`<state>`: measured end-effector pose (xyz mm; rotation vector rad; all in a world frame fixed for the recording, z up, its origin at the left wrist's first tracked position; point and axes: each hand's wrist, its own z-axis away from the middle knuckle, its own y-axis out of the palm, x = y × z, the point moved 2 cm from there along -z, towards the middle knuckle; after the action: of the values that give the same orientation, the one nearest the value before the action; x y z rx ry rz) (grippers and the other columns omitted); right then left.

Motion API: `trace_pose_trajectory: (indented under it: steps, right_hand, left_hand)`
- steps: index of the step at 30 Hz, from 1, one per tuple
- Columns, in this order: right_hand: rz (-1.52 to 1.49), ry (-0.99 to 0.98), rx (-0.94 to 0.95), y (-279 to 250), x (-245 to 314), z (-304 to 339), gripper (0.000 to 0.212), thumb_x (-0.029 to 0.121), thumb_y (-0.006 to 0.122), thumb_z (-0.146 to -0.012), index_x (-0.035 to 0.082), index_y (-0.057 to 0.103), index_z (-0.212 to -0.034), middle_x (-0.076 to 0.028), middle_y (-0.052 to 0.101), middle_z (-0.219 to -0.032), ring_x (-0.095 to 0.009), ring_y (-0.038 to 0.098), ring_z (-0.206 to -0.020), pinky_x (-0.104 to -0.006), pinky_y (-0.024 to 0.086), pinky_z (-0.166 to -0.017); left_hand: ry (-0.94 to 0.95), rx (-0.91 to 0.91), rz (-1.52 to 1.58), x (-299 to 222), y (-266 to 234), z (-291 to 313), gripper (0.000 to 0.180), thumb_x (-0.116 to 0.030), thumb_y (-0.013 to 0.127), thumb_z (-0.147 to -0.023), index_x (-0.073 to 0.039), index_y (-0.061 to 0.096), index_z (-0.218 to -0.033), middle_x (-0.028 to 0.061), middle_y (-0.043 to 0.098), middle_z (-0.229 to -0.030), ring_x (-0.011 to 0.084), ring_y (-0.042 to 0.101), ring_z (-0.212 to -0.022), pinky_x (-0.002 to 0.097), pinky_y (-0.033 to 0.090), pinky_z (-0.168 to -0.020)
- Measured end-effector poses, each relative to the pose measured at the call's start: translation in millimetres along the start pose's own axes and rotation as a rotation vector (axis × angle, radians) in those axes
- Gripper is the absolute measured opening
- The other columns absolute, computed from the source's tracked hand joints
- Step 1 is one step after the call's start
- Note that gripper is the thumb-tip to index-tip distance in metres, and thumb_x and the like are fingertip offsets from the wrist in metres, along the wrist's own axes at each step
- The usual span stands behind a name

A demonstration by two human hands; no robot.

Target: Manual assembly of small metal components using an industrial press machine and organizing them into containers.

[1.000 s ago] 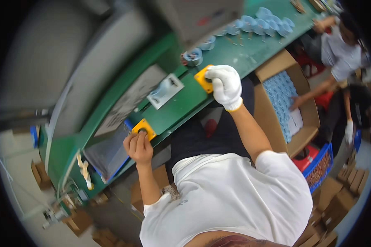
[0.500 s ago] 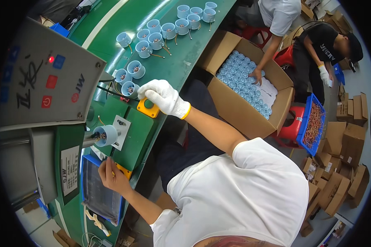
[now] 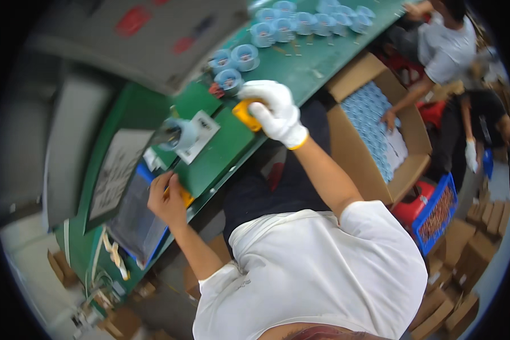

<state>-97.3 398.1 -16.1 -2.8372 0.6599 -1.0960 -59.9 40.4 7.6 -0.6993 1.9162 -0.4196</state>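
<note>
My bare left hand (image 3: 167, 201) is closed, its fingers bent around a yellow button box (image 3: 186, 198) at the near left edge of the green bench. My right hand (image 3: 273, 113), in a white knit glove, curls its fingers and thumb over a second yellow button box (image 3: 245, 115), hiding its top. Between the hands, a light-blue plastic cup (image 3: 182, 135) lies sideways at a metal plate (image 3: 201, 136), against the machine's round head. The picture is smeared by motion, so the cup's inside is unclear.
Several blue cups with wires stand on the green bench (image 3: 300, 71) beyond my right hand. A grey control box (image 3: 153, 51) overhangs at upper left. At right, a co-worker's hand (image 3: 389, 119) reaches into a carton (image 3: 351, 156) of blue parts. A blue crate (image 3: 428, 249) holds small copper-coloured pieces.
The view has turned and shifted, so the bench appears farther right and the control box closer. My right hand has settled lower over its button box, covering the button. My left stays at its box.
</note>
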Motion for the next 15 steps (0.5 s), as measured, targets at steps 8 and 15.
trace_pose_trajectory:
  steps: [8, 15]
  right_hand:
    - [0.046, 0.055, 0.034, 6.1, -5.5, 9.0, 0.026, 0.013, 0.070, -0.091, 0.001, 0.077, -0.113, -0.022, 0.078, -0.115, -0.041, 0.074, -0.108, -0.0465, 0.058, -0.096]
    - [0.077, 0.080, 0.026, 3.5, -1.3, 8.5, 0.024, 0.010, 0.071, -0.091, 0.002, 0.078, -0.112, -0.019, 0.079, -0.115, -0.039, 0.072, -0.115, -0.0461, 0.057, -0.101]
  left_hand:
    - [0.084, -0.029, 0.094, -23.9, -17.9, -29.1, 0.010, -0.004, 0.080, -0.099, 0.006, 0.077, -0.097, 0.0048, 0.075, -0.093, 0.0116, 0.068, -0.082, 0.0240, 0.052, -0.074]
    - [-0.032, -0.011, 0.265, -26.0, -12.7, -76.2, 0.020, -0.007, 0.089, -0.093, 0.003, 0.080, -0.108, 0.0071, 0.081, -0.105, 0.0128, 0.073, -0.092, 0.0276, 0.059, -0.085]
